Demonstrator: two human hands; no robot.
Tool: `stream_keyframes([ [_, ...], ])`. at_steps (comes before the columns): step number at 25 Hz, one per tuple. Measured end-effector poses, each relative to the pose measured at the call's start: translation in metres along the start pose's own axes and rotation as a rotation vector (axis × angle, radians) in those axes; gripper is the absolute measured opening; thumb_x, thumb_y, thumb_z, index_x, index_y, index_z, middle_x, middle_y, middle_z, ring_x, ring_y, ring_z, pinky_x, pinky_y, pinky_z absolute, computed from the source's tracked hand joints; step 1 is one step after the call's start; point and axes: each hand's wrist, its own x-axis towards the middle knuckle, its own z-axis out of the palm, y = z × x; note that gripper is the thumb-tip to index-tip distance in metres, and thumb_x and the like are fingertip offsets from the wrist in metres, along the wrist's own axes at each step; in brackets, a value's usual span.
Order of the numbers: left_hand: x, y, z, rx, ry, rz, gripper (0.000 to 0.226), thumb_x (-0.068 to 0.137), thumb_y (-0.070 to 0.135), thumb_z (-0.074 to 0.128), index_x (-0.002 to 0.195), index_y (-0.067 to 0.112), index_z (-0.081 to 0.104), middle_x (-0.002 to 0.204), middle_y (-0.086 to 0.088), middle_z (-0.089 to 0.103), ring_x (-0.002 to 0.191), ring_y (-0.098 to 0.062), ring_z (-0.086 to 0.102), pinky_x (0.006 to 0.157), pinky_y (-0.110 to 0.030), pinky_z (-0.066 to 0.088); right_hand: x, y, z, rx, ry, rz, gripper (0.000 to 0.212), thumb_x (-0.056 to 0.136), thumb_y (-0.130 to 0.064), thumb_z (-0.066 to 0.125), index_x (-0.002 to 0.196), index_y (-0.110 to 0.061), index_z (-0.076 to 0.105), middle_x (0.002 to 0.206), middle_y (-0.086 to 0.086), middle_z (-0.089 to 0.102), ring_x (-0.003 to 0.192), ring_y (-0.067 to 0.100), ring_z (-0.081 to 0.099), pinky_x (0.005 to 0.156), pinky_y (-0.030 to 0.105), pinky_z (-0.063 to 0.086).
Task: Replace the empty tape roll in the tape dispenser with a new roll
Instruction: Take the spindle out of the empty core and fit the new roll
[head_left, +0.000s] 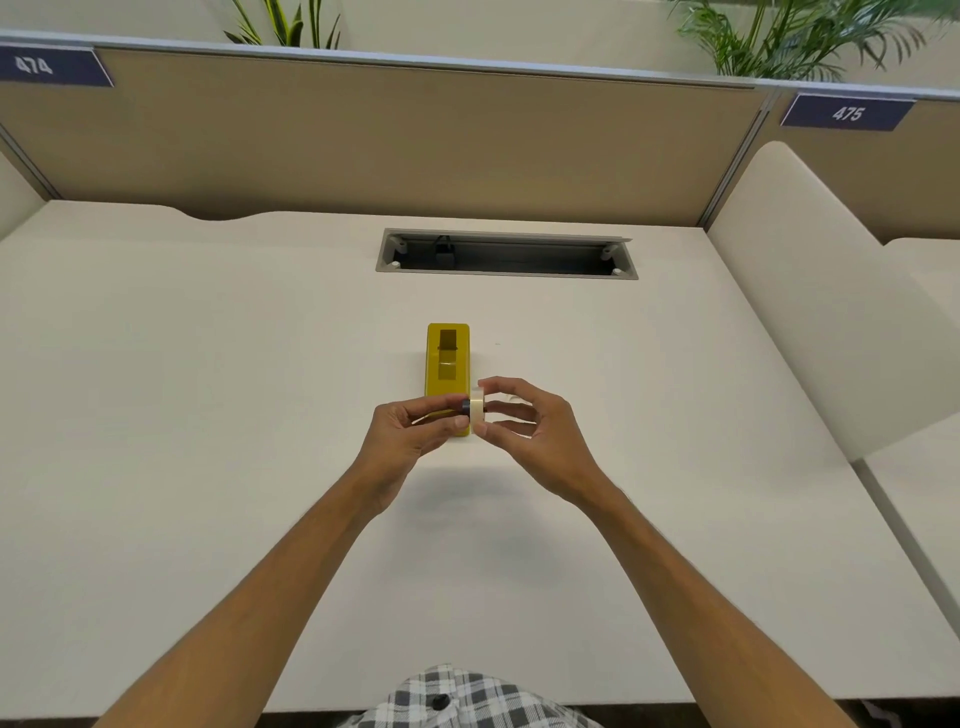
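Both hands are up over the white worktop (208, 364), meeting in the middle just above the near end of the yellow tape dispenser (448, 364). The right hand (530, 431) has its thumb and forefinger pinched on the rim of a pale tape roll (477, 408), held on edge, its other fingers (511, 410) fanned loosely behind it. The left hand (410, 434) comes in from the other side, fingertips closed on a small dark hub (464, 405) that sits right against the roll's face; whether the hub is inside the core or only touching it, I cannot tell from here. The dispenser lies flat on the worktop directly beyond and below the fingers, running away from the person, its open well showing darker amber panels, its near end hidden behind the left fingers and the roll. Further out past the fingers, a grey cable tray (506, 254) is sunk into the worktop, lid open. Behind that stands a tan partition (389, 140) with blue number plates reading 474 (34, 65) and 475 (848, 113), green plants (789, 36) peeking over the top. Near the bottom edge, a checked shirt (467, 699).
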Motion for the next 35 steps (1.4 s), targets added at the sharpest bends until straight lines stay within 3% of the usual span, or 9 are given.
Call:
stream_keyframes([
  [4,0.0,0.0,0.001,0.052,0.017,0.02,0.031,0.08,0.006,0.071,0.112,0.01,0.071,0.105,-0.008,0.075,0.102,-0.019,0.07,0.09,-0.026,0.051,0.0,0.0,0.001,-0.061,0.011,0.001,0.045,0.081,-0.026,0.079,0.122,-0.021,0.062,0.118,-0.006,0.07,0.107,0.009,0.068,0.091,0.035,0.058],
  [8,0.001,0.001,0.001,0.129,0.065,0.066,0.03,0.077,0.007,0.075,0.107,0.012,0.073,0.099,-0.004,0.076,0.095,-0.017,0.072,0.084,-0.022,0.053,0.0,0.002,0.003,-0.073,0.025,0.026,0.034,0.08,-0.036,0.078,0.11,-0.026,0.068,0.114,-0.007,0.072,0.109,0.006,0.067,0.093,0.043,0.056],
  [14,0.0,0.002,0.003,0.18,0.084,0.102,0.033,0.077,0.009,0.076,0.109,0.014,0.072,0.102,-0.001,0.076,0.096,-0.012,0.071,0.083,-0.019,0.054,-0.001,-0.006,0.005,-0.171,0.153,-0.025,0.037,0.075,-0.041,0.081,0.107,-0.025,0.073,0.109,-0.013,0.07,0.098,0.005,0.066,0.08,0.032,0.059],
  [19,-0.001,-0.002,0.007,0.303,0.105,0.221,0.028,0.081,0.006,0.073,0.108,0.01,0.072,0.101,0.0,0.075,0.094,-0.009,0.071,0.081,-0.018,0.055,0.003,-0.01,0.011,-0.496,0.254,-0.083,0.034,0.075,-0.053,0.076,0.096,-0.026,0.074,0.083,-0.01,0.07,0.073,0.008,0.063,0.063,0.032,0.055],
  [26,-0.001,-0.01,0.009,0.463,0.155,0.447,0.028,0.078,0.002,0.073,0.106,0.007,0.071,0.104,-0.003,0.07,0.096,-0.013,0.069,0.087,-0.021,0.054,0.006,-0.018,0.034,-0.835,0.372,0.017,0.031,0.08,-0.055,0.063,0.083,-0.025,0.071,0.075,-0.007,0.07,0.071,0.013,0.064,0.059,0.028,0.047],
  [30,0.0,-0.012,0.009,0.5,0.2,0.516,0.031,0.077,-0.001,0.074,0.107,0.004,0.07,0.105,-0.006,0.069,0.097,-0.011,0.068,0.088,-0.02,0.053,0.012,-0.023,0.041,-0.842,0.331,0.073,0.03,0.081,-0.049,0.062,0.083,-0.021,0.071,0.075,-0.002,0.071,0.074,0.022,0.065,0.064,0.033,0.053],
  [35,0.001,-0.015,0.003,0.563,0.207,0.56,0.031,0.079,0.005,0.073,0.109,0.006,0.069,0.107,-0.005,0.068,0.099,-0.013,0.066,0.09,-0.024,0.055,0.014,-0.021,0.045,-0.679,0.31,0.119,0.026,0.08,-0.043,0.065,0.09,-0.019,0.073,0.079,-0.003,0.073,0.083,0.023,0.065,0.07,0.035,0.055],
])
